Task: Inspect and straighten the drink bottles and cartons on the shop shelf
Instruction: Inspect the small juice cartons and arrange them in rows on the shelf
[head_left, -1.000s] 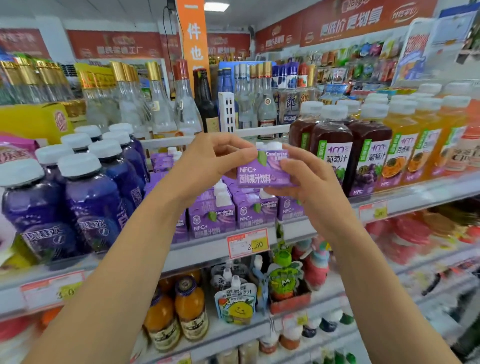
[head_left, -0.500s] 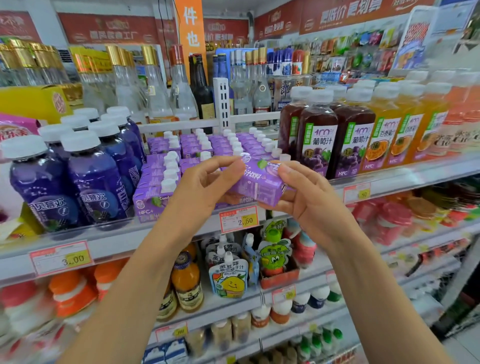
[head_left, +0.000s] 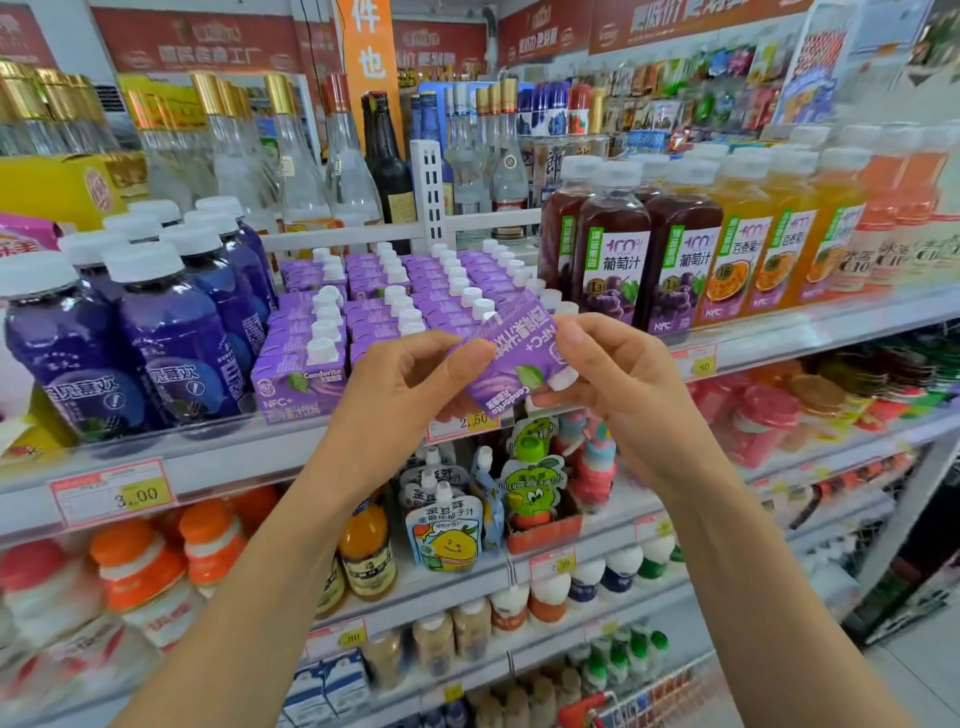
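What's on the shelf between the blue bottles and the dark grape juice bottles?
Rows of white-capped purple cartons fill that stretch, as the head view shows.

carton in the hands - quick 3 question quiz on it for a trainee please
1. True or false: the carton is held upright.
2. Which holds it? A left hand only; B right hand only; C both.
3. Fill in: its white cap lies nearest the ___ hand.
Key: 1 false, it is upside down; 2 C; 3 right.
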